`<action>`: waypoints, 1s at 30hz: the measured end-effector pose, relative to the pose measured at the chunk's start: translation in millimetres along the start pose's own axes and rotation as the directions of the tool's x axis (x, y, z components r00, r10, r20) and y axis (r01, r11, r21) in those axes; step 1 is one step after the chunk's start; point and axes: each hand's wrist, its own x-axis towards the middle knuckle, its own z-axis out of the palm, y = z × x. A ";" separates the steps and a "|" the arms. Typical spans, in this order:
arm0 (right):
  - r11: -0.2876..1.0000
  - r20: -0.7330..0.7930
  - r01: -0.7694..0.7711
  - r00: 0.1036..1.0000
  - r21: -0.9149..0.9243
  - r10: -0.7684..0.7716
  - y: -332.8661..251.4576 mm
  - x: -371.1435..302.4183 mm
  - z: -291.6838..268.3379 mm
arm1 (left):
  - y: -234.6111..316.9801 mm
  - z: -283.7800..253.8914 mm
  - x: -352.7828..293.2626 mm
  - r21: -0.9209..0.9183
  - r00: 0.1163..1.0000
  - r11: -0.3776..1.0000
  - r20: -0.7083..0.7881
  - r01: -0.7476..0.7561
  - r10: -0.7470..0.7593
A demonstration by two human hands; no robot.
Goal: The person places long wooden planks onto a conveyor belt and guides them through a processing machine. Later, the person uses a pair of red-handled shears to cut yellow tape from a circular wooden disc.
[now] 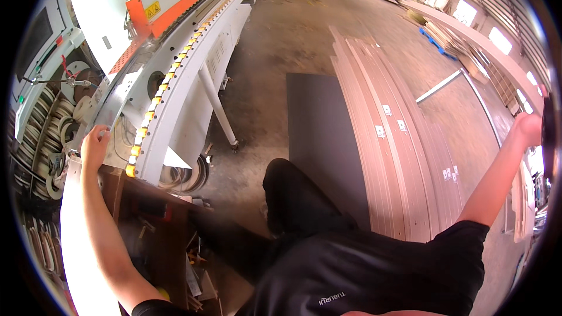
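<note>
My left hand [95,147] is at the near end of an edge-banding machine [193,52], beside its metal infeed table. Its fingers are loosely curled with a gap between them, and I see nothing held there. Far to the right, my raised right hand [530,129] grips the near end of a long pinkish-brown board [468,30], which stretches away into the hall. The fingertips and that end of the board are partly lost at the dark picture rim.
A stack of long brown panels [386,140] with small white labels lies right of my legs, next to a dark flat sheet [316,117]. A row of yellow rollers [155,103] edges the machine. Banding coils [44,117] fill a rack at left. A brown cabinet [152,216] stands below my left arm.
</note>
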 end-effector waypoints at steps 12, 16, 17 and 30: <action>0.464 0.141 -0.447 0.819 0.765 0.556 -6.3 -190.3 -2.5 | 131.6 -46.0 -7.7 0.040 0.890 0.975 -0.401 -0.219 0.216; 0.180 0.360 -0.529 0.752 0.829 0.552 -28.4 -241.0 11.8 | 292.1 -84.5 -79.2 0.098 0.685 0.803 -0.467 -0.588 0.559; 0.130 0.405 -0.548 0.739 0.827 0.538 -35.5 -251.8 19.6 | 321.4 -94.1 -100.5 0.064 0.651 0.730 -0.404 -0.681 0.643; -0.286 0.855 -0.888 0.191 0.360 0.483 -65.3 -381.4 117.4 | 339.5 -103.3 -204.6 0.040 0.814 0.826 0.206 -0.562 0.544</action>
